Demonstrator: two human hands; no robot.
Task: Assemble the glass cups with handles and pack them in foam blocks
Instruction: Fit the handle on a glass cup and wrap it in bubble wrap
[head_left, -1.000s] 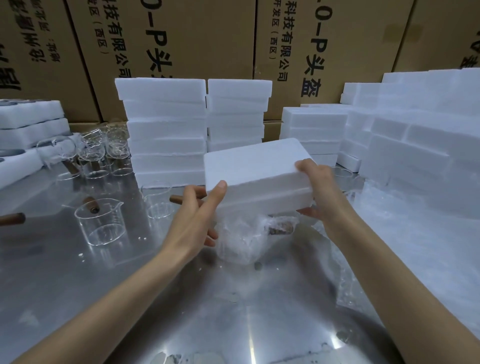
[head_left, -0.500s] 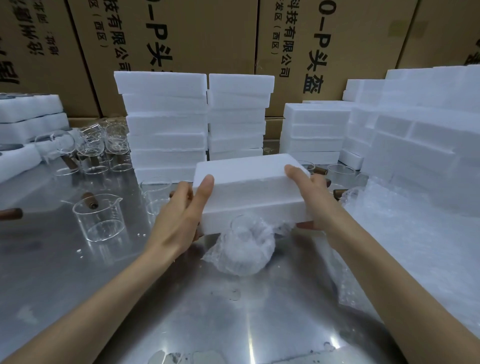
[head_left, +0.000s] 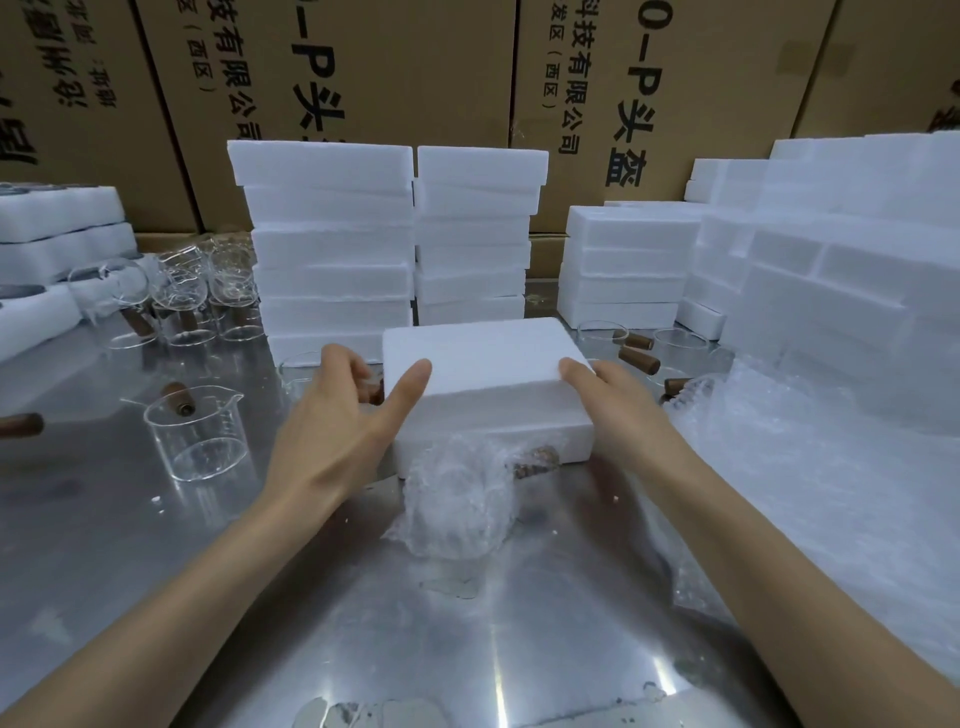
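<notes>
The left hand (head_left: 337, 431) is spread wide, thumb laid along the near left corner of the foam block (head_left: 483, 384) and fingers fanned out past its left end; whether those fingers touch the foam cannot be told. The right hand (head_left: 618, 410) lies flat against the block's right end, fingers straight, pressing rather than gripping. The block sits level on the steel surface (head_left: 363, 623), a seam running along its side, so it looks like two halves closed together.

To do this step well, the halves probably want parting evenly: both hands lifting the upper half straight up, so the brittle edges do not crumble. Squeezing hard at the corners would likely dent them.

Just in front of the block, touching its near face, lies a cup wrapped in bubble film (head_left: 457, 504), its wooden handle poking out to the right. That is likely the piece to go inside.

To the left stands a bare glass cup (head_left: 195, 431) with a spout and a dark handle; more cups (head_left: 182, 301) cluster farther back. Stacks of foam blocks (head_left: 332, 249) rise behind, with cardboard boxes (head_left: 363, 67) beyond, and a sheet of bubble film (head_left: 779, 441) spreads at right.
</notes>
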